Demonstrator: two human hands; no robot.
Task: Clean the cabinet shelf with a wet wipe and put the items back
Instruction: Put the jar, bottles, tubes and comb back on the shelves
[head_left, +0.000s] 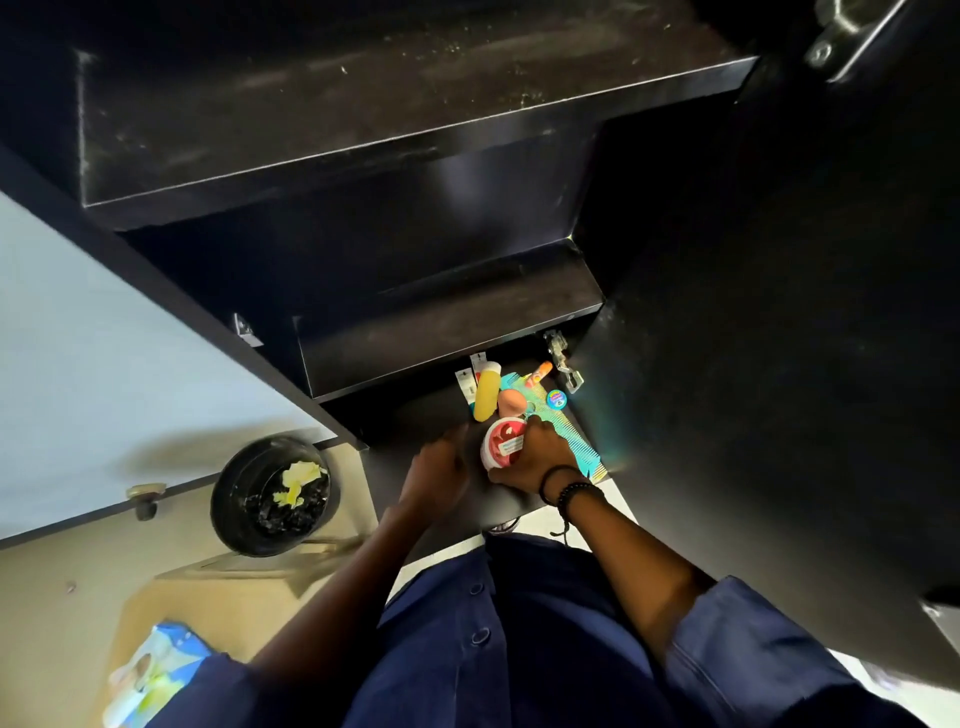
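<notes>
I look down into a black cabinet. On its bottom shelf (415, 415) my right hand (535, 460) grips a round white jar with a red lid (501, 441). My left hand (439, 470) hovers just left of the jar with fingers curled, holding nothing that I can see. Behind the jar lie a yellow tube (487, 396), a peach egg-shaped sponge (511, 401), a teal comb (571, 441), an orange stick (540, 373) and a small round blue tin (556, 399). A dusty upper shelf (363, 93) and a bare middle shelf (447, 322) sit above.
A black bin (244, 499) with a crumpled yellowish wipe (298, 480) stands on the floor at left. A wet wipe pack (150, 675) lies at bottom left. The open cabinet door (779, 364) stands at right, with a metal hinge (563, 361) beside the items.
</notes>
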